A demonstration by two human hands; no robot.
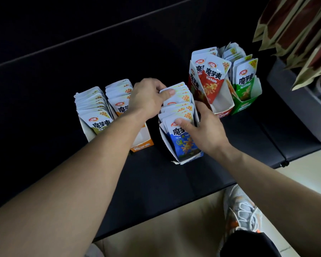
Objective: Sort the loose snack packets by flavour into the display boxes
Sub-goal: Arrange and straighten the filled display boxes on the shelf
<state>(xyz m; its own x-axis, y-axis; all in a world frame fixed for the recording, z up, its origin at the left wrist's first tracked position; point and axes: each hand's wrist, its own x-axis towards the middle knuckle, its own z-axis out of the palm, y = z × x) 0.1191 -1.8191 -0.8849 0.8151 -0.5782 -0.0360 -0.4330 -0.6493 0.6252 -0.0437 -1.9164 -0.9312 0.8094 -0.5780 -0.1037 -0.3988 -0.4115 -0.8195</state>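
At blue box [163, 140], left grip [148, 98] pinched rear packets [183, 96], right grip [205, 130] clamped front packets [185, 144] under its thumb.

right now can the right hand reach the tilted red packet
Probably yes, once it lets go of the blue packets: the red packet leans in the red box just beyond the right hand, nothing between them.

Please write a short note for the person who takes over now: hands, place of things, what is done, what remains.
Left hand grips the rear packets in the blue box. Right hand holds the box's front, thumb on the front packet. Pale box, orange box, red box and green box stand beside it on the dark bench, all holding packets. Done: no loose packets in view. Left, probably: straighten the blue row and the red packet leaning tilted in its box.
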